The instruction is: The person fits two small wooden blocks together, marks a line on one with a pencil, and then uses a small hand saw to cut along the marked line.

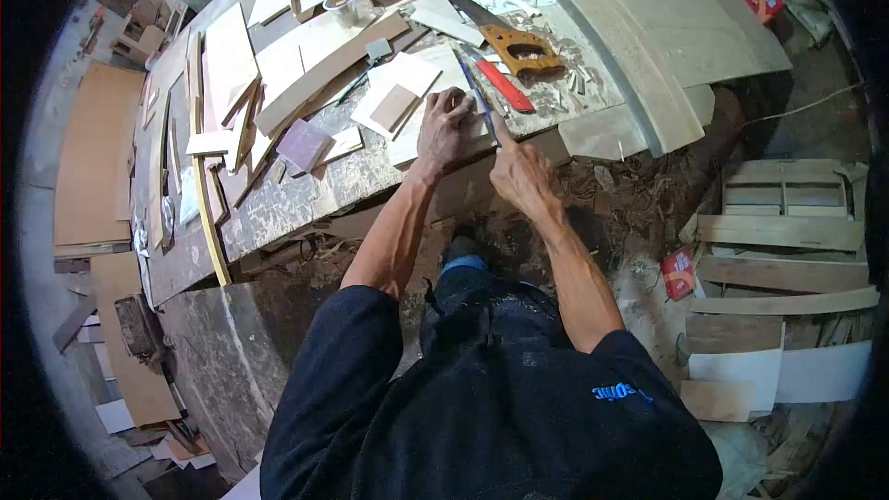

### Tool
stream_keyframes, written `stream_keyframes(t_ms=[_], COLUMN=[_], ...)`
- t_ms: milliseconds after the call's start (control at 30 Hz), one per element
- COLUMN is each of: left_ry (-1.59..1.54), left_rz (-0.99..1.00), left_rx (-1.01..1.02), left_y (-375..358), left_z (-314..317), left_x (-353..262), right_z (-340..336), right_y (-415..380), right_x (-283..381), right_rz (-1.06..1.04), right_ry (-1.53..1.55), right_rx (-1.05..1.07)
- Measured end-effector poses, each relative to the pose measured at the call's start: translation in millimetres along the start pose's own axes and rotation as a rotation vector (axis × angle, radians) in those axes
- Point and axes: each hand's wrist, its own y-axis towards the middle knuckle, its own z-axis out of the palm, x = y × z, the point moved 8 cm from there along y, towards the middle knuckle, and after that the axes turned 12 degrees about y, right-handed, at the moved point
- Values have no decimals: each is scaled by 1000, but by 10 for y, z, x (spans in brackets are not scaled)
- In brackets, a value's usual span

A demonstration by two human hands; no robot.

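My left hand (444, 130) presses down with bent fingers on a pale flat board (407, 145) near the bench's front edge. In my right hand (526, 178) is a thin blue blade-like tool (480, 97), its length lying along the board's right side, my index finger stretched along it. My grip hides its near end. Just right of the blade lies a red-handled tool (505, 86). Beyond that rests a handsaw (523, 49) with a yellow-brown handle. A small brown wood piece (394, 107) sits on the board, left of my left hand.
The workbench (356, 171) carries many wood offcuts, a purple block (304, 145) and a clear cup (341, 7). A long curved panel (602, 37) spans its right side. Stacked wooden frames (782, 233) stand at right; brown sheets (93, 157) lean at left.
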Motion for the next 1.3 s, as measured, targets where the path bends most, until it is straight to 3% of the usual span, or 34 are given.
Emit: stream_keyframes(t_ms=[100,200,367,467,600,733,867,900,1133,1167,1300], left_ry=[16,13,-8,-9,13,6,-8,-5,-7,2,29], left_rz=[21,41,-13,5,10,7,21,27,2,17,61], left_rx=[32,-16,9,5,-1,2,-23,-46,18,8,-5], left_y=[1,0,4,-22,-58,-5,-4,-12,-6,-8,-75], left_z=[59,99,-50,79,78,19,43,41,26,40,193], left_x=[24,83,-31,69,82,33,43,54,33,36,137], right_z=[77,-71,-14,15,-68,135,-11,-80,-22,-20,-87], right_y=[-107,-424,91,-123,-355,114,-250,-346,21,-60,-276], right_x=[-94,0,44,2,34,-65,-22,30,77,22,31], right_rz=[-48,84,20,-9,126,-103,-6,97,-55,12,54], right_ry=[10,-43,80,-6,33,-79,-36,36,-52,88,-4], right_rx=[-43,88,58,-8,134,-23,-12,80,-41,42,82])
